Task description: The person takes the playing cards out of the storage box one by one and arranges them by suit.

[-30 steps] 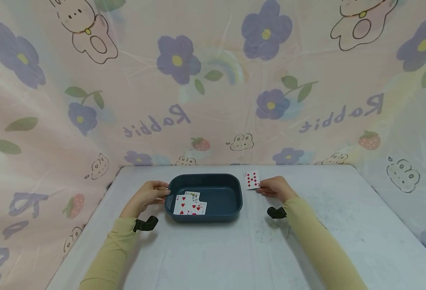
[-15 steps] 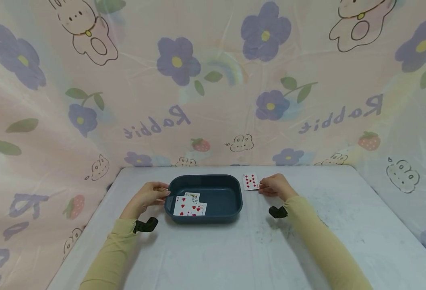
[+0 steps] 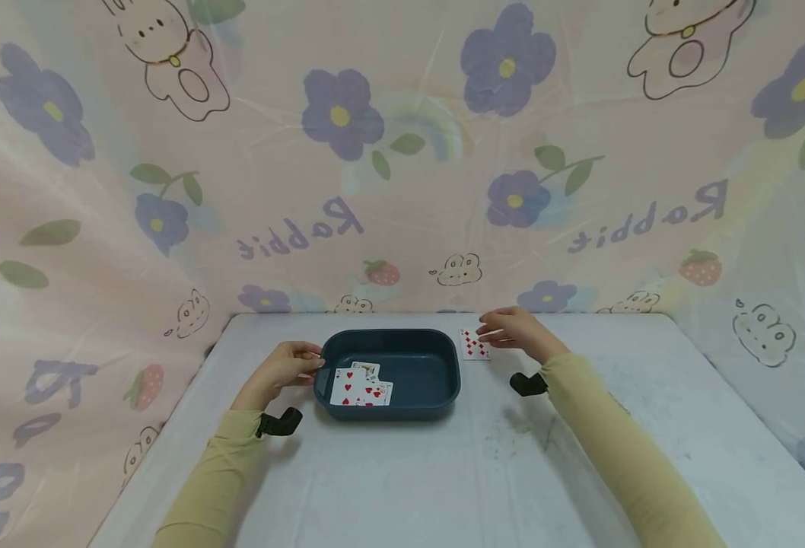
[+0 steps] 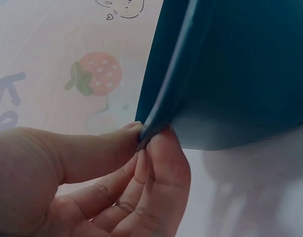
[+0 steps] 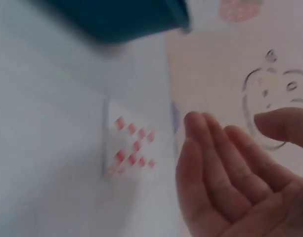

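My left hand (image 3: 281, 371) pinches the left rim of a rectangular dark blue dish (image 3: 402, 413). In the left wrist view, the thumb and curled fingers close on the rim (image 4: 177, 64). Several playing cards (image 3: 351, 388) lie face up and overlapping inside the dish on its left side, hearts showing. Right of the dish a playing card with red diamonds (image 3: 471, 352) lies face up on the table. My right hand (image 3: 519, 332) is over that card's right side and holds nothing; its fingers are extended and its thumb stands apart in the right wrist view.
The white-covered table (image 3: 402, 487) ends at the back against a printed curtain (image 3: 402, 205) with flowers and rabbits. Curtain also hangs on the left and right. A black wrist mount (image 3: 528, 384) sits on each sleeve cuff.
My right hand has let go of the diamond card and risen up and back. The card now lies flat beside the dish. The left hand keeps its hold on the rim.
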A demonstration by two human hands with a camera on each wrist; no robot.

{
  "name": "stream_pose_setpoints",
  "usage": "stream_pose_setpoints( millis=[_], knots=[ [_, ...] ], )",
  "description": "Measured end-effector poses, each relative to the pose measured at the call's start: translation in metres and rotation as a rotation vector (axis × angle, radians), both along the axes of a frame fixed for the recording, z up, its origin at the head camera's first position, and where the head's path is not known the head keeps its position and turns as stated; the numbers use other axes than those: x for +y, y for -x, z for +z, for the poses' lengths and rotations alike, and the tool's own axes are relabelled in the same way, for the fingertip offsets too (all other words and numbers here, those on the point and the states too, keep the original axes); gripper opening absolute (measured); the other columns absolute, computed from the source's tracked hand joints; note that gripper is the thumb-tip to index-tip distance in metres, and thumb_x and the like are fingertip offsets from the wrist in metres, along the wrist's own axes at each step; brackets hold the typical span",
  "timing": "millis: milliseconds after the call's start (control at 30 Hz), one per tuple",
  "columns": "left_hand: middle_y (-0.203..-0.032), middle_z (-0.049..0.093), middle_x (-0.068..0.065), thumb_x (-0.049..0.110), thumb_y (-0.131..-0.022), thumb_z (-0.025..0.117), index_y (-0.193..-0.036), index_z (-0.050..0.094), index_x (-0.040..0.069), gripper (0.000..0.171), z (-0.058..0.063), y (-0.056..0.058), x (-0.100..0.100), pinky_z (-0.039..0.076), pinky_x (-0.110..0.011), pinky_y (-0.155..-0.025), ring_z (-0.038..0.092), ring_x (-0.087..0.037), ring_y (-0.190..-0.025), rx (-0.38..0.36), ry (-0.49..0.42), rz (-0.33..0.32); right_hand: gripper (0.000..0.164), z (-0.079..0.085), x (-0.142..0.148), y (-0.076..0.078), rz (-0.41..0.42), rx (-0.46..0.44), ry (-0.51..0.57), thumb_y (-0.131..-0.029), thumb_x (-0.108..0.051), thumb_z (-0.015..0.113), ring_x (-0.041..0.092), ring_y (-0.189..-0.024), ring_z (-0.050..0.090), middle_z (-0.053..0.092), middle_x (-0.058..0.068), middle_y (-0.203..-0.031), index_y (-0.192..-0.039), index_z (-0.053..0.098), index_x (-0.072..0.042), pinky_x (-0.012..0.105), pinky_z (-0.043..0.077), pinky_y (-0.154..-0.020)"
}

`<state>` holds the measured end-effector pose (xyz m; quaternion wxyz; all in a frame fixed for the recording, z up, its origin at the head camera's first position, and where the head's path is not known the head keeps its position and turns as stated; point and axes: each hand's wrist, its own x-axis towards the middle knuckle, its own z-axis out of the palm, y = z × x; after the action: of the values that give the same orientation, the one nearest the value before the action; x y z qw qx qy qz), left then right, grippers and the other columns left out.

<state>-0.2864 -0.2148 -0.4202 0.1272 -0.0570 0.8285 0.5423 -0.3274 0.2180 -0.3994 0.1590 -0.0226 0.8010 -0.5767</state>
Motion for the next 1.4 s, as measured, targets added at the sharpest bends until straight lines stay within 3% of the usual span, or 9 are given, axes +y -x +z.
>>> stream_pose_setpoints(
  millis=[233,500,767,1067,1267,1400],
  knots=[
    [-0.1,0.059,-0.013,0.009,-0.092,0.064,-0.123,0.055,-0.003,0.034,0.0,-0.001,0.0,0.054,-0.031,-0.068,0.059,-0.021,-0.08,0.004,0.003,0.0,0.044,0.022,-0.023,0.003,0.079,0.018,0.092,-0.102,-0.024,0.047,0.035,-0.112,0.058,0.056,0.025,-0.125,-0.134,0.044,0.007,0.044,0.045,-0.094],
    [-0.103,0.059,-0.014,0.01,-0.092,0.064,-0.124,0.055,-0.002,0.035,0.002,0.001,0.001,0.054,-0.031,-0.069,0.06,-0.026,-0.086,0.0,0.017,-0.011,0.04,0.031,-0.057,0.002,0.119,0.037,0.222,-0.101,-0.016,0.05,0.036,-0.111,0.058,0.057,0.027,-0.122,-0.131,0.046,0.009,0.044,0.045,-0.094],
    [-0.103,0.059,-0.014,0.01,-0.092,0.063,-0.124,0.054,-0.002,0.035,0.003,0.002,0.002,0.054,-0.031,-0.068,0.06,-0.027,-0.086,-0.004,0.008,-0.016,0.04,0.03,-0.088,0.009,0.197,0.029,0.257,-0.101,-0.015,0.049,0.035,-0.108,0.06,0.062,0.025,-0.116,-0.132,0.046,0.009,0.044,0.045,-0.093],
    [-0.101,0.058,-0.015,0.008,-0.092,0.063,-0.123,0.054,-0.003,0.034,0.004,-0.003,0.002,0.054,-0.03,-0.067,0.06,-0.028,-0.085,-0.008,-0.005,-0.003,0.036,0.023,-0.119,0.014,0.311,-0.065,0.223,-0.102,-0.02,0.047,0.035,-0.11,0.06,0.062,0.025,-0.117,-0.127,0.052,0.006,0.041,0.048,-0.09],
    [-0.098,0.058,-0.014,0.007,-0.093,0.062,-0.124,0.053,-0.005,0.034,0.005,-0.003,0.002,0.054,-0.03,-0.065,0.058,-0.019,-0.074,-0.006,-0.014,-0.017,0.042,0.016,-0.131,0.014,0.374,-0.134,0.194,-0.103,-0.021,0.044,0.038,-0.116,0.055,0.057,0.028,-0.124,-0.132,0.047,0.009,0.044,0.045,-0.094],
    [-0.097,0.059,-0.013,0.007,-0.093,0.062,-0.123,0.053,-0.006,0.034,0.005,-0.002,0.002,0.054,-0.03,-0.065,0.058,-0.02,-0.075,0.001,-0.012,-0.018,0.044,0.012,-0.136,0.012,0.387,-0.164,0.194,-0.103,-0.02,0.044,0.04,-0.117,0.053,0.055,0.028,-0.126,-0.134,0.044,0.011,0.045,0.044,-0.095]
  ],
)
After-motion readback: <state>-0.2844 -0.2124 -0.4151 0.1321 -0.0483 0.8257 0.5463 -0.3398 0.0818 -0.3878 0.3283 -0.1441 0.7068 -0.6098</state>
